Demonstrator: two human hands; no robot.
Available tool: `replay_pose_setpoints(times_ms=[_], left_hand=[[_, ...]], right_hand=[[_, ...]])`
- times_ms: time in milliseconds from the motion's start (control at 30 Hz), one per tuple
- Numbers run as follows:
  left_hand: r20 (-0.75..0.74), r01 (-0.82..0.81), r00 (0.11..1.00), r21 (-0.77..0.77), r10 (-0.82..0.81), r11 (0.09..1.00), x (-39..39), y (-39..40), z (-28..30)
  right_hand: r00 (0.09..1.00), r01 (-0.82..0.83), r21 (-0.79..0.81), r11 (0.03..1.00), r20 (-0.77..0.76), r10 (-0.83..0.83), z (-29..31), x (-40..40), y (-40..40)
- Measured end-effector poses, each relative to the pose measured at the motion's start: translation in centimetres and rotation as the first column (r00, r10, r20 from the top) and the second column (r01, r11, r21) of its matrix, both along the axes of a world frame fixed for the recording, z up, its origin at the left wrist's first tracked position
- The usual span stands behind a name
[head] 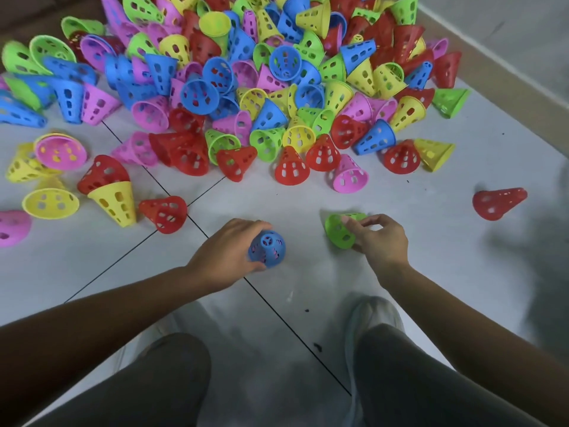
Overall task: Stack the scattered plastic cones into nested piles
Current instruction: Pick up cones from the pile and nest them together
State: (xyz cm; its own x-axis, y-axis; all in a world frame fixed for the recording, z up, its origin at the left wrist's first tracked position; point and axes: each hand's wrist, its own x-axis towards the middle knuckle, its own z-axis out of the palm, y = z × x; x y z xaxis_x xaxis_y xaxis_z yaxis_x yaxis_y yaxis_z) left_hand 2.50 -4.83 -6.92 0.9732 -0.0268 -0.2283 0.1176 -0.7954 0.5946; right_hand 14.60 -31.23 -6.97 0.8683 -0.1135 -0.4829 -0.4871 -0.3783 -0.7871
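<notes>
The blue cone (267,248) is gripped by the left hand (228,252) and, just right of it, the green cone (341,230) is pinched by the right hand (380,240), so nesting can be jammed if the green cone is kept tilted.

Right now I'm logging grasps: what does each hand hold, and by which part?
Left hand: blue cone, grip around its side wall. Right hand: green cone, grip at its wide rim.

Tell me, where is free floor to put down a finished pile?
Bare floor lies between the green cone in the right hand and the lone red cone, and before the left hand. The heap beyond is crowded.
</notes>
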Motion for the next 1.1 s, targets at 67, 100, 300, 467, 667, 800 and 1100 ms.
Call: replay_pose_setpoints(times_ms=[67, 100, 300, 467, 667, 800, 1100], left_hand=[[0.026, -0.018, 0.999, -0.007, 0.018, 1.0, -0.3, 0.6, 0.3], [0.047, -0.028, 0.999, -0.001, 0.028, 1.0, -0.5, 1.0, 0.5], [0.157, -0.086, 0.985, 0.092, 0.071, 0.992, -1.1, 5.4, 1.9], [0.233, -0.2, 0.963, 0.29, 0.134, 0.936, -1.4, 9.4, 1.8], [0.09, -0.198, 0.98, 0.406, 0.177, 0.892, -2.2, 12.4, 0.3], [0.032, -0.223, 0.973, 0.365, 0.227, 0.904, -2.4, 13.1, -0.2], [-0.026, -0.108, 0.992, 0.38, 0.127, 0.919, -2.9, 14.2, -0.5]], right_hand=[[0.995, 0.033, 0.063, 0.997, -0.092, -0.027, 0.7, 0.3, 0.3], [0.989, 0.046, 0.099, 0.994, -0.145, -0.031, 1.1, 0.4, 0.5], [0.957, -0.029, 0.179, 0.983, -0.28, 0.079, 2.0, 0.5, 1.7], [0.945, -0.112, 0.176, 0.978, -0.285, 0.16, 1.8, -0.6, 3.0], [0.958, -0.207, 0.184, 0.961, -0.159, 0.237, 2.0, -2.4, 4.1], [0.967, -0.255, 0.145, 0.956, 0.043, 0.251, 3.6, -3.6, 5.5], [0.668, -0.679, -0.183, 0.711, 0.247, 0.702, 4.4, -6.4, 8.8]])
